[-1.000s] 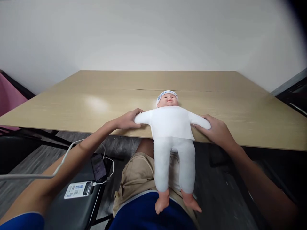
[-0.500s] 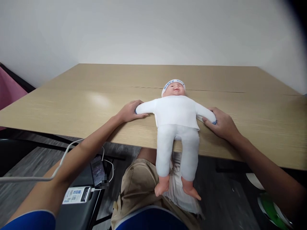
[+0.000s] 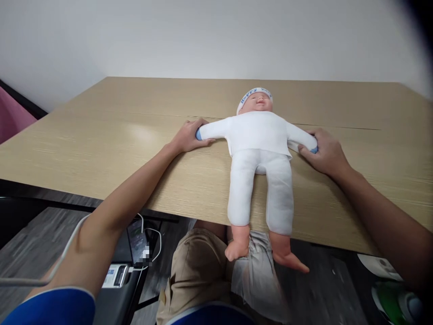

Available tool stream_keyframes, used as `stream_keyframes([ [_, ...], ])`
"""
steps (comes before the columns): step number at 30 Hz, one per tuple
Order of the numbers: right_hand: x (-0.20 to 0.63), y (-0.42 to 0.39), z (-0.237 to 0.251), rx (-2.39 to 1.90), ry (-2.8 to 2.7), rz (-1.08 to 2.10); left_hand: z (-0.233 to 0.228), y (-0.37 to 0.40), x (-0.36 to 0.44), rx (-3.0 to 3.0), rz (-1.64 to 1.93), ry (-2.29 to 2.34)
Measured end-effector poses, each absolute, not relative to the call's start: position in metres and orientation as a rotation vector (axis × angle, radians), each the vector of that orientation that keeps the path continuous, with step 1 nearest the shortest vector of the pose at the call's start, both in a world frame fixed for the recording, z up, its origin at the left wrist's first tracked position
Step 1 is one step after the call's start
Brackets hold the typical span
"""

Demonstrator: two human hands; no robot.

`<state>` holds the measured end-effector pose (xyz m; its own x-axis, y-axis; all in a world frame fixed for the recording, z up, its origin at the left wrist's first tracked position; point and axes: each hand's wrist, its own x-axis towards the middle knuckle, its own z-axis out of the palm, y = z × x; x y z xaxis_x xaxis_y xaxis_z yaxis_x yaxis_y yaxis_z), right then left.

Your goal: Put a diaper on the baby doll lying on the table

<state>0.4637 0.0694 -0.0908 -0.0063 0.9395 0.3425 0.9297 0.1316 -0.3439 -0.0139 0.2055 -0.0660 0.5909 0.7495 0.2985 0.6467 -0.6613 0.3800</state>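
Observation:
A baby doll lies face up on the wooden table, dressed in a white top and white trousers with a lettered white headband. Its head points to the wall, and its bare feet hang past the near edge. My left hand is wrapped round the doll's arm end on the left side, where a blue cuff shows. On the right side, my right hand grips the other arm near its blue cuff. Both doll arms are stretched outward. A translucent whitish cloth or bag rests on my lap below the feet.
At lower left a dark stool bears a phone and a white box-like device with white cables. A white cable passes by my left arm. Green and white items are at lower right. Pink fabric shows far left.
The doll has moved farther onto the table, away from me and slightly right, with both hands still on its arms. The view has shifted a little too.

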Motion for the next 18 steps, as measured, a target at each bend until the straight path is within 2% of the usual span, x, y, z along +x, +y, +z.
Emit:
stream_keyframes([
  [11, 0.473, 0.134, -0.089, -1.786, -1.905, -0.167, -0.069, 0.259, -0.002, 2.578, 0.650, 1.315],
  [18, 0.491, 0.160, -0.099, -1.686, -1.865, -0.099, -0.075, 0.298, 0.000, 2.596, 0.695, 1.205],
])
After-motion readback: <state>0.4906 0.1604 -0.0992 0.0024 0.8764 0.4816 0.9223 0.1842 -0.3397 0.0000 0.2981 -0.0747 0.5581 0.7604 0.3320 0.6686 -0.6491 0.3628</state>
